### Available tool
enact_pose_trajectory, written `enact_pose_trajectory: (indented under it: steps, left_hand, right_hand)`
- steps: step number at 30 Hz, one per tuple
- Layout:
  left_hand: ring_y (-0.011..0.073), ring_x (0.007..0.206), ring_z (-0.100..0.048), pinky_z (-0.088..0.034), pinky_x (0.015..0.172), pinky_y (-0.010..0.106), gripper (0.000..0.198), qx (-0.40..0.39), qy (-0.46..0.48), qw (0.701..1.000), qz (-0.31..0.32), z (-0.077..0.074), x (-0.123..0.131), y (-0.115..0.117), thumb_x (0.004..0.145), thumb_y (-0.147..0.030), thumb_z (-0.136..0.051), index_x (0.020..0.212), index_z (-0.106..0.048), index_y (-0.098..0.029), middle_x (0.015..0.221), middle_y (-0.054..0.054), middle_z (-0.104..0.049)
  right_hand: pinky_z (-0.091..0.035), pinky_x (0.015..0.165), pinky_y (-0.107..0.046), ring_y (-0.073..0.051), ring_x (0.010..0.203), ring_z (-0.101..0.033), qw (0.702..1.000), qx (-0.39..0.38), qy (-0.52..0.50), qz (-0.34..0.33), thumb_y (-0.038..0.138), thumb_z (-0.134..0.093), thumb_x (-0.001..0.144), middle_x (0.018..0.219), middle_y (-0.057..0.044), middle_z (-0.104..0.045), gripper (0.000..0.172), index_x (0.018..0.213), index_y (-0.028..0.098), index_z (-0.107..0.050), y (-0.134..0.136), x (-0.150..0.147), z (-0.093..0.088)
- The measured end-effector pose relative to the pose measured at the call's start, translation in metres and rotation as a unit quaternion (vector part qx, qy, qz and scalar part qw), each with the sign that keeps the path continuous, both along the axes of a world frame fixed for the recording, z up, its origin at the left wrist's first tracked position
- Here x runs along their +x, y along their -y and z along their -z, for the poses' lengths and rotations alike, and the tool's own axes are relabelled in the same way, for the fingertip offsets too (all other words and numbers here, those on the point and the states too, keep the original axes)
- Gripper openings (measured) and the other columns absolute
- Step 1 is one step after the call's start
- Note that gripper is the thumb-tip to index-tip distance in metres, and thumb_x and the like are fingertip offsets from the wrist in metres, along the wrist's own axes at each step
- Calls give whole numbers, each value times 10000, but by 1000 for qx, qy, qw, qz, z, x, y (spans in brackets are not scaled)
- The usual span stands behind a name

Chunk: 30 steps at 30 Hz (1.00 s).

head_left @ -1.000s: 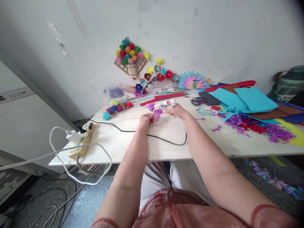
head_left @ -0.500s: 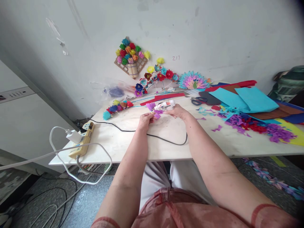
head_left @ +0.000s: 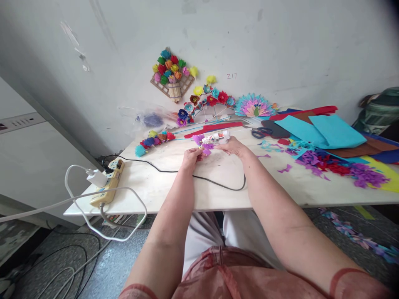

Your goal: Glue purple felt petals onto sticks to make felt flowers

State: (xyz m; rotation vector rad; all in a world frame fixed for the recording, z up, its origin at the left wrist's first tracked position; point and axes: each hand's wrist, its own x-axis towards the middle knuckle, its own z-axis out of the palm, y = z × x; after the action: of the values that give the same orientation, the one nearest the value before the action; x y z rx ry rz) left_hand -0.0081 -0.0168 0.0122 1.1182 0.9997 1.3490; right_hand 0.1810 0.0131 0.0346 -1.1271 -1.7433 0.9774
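Note:
In the middle of the table my left hand (head_left: 191, 158) pinches a purple paper flower (head_left: 198, 140) whose petals spread around my fingertips. My right hand (head_left: 233, 146) is wrapped round a white glue bottle (head_left: 215, 137) with red print. The bottle lies tilted almost flat, its narrow end at the purple petals. Whether its tip touches them cannot be made out at this size. The fingers under the bottle are partly hidden.
Several finished paper flowers (head_left: 156, 140) lie to the left. A black cable (head_left: 215, 182) loops in front of my hands from a power strip (head_left: 107, 189). Scissors (head_left: 261, 132), purple paper scraps (head_left: 311, 162) and folded blue sheets (head_left: 336, 131) are on the right.
Almost nothing differs. Both hands keep the flower and the bottle in the same place, and the view has shifted very slightly.

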Motion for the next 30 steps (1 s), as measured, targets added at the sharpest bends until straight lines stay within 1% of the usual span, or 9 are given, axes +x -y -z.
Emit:
enact_pose_trajectory:
  steps: [7, 12, 16, 21, 30]
  left_hand:
    - [65, 432, -442, -338, 440, 218, 338, 3, -9, 1000, 4, 2, 0, -1, 515, -398, -768, 581, -581, -124, 544, 24, -579]
    - [67, 436, -448, -336, 438, 215, 338, 1, -5, 1000, 4, 2, -1, -2, 516, -400, -767, 589, -586, -124, 547, 25, -581]
    - [65, 433, -447, -334, 437, 212, 337, 1, 1, 1000, 6, 3, -1, -3, 522, -398, -764, 599, -589, -121, 543, 22, -578]
    - [67, 433, -448, -329, 433, 215, 343, -2, 7, 1000, 3, 2, -1, -2, 507, -397, -771, 602, -588, -123, 541, 19, -577]
    - [63, 442, -445, -334, 440, 208, 361, 0, 9, 1000, 5, 1, -1, -2, 499, -415, -773, 601, -580, -127, 550, 17, -575]
  right_hand:
    - [-288, 332, -213, -63, 324, -357, 1000, 1, -7, 29, 403, -740, 542, 384, 58, -419, 346, 591, 151, -509, 2, -1, -2]
    - [-286, 341, -213, -58, 325, -350, 1000, 0, -9, 12, 403, -740, 544, 371, 57, -412, 357, 550, 159, -479, 6, -1, -5]
    - [-271, 339, -209, -50, 322, -333, 1000, -14, -5, -2, 378, -749, 538, 364, 63, -406, 338, 575, 152, -500, 9, -2, -7]
    - [-264, 330, -206, -48, 311, -332, 1000, -18, -1, -14, 354, -737, 554, 359, 63, -403, 317, 560, 150, -495, 9, -2, -6]
    - [-262, 324, -208, -48, 312, -327, 999, -24, -7, -27, 382, -735, 546, 370, 61, -414, 337, 562, 153, -488, 4, 3, -2]
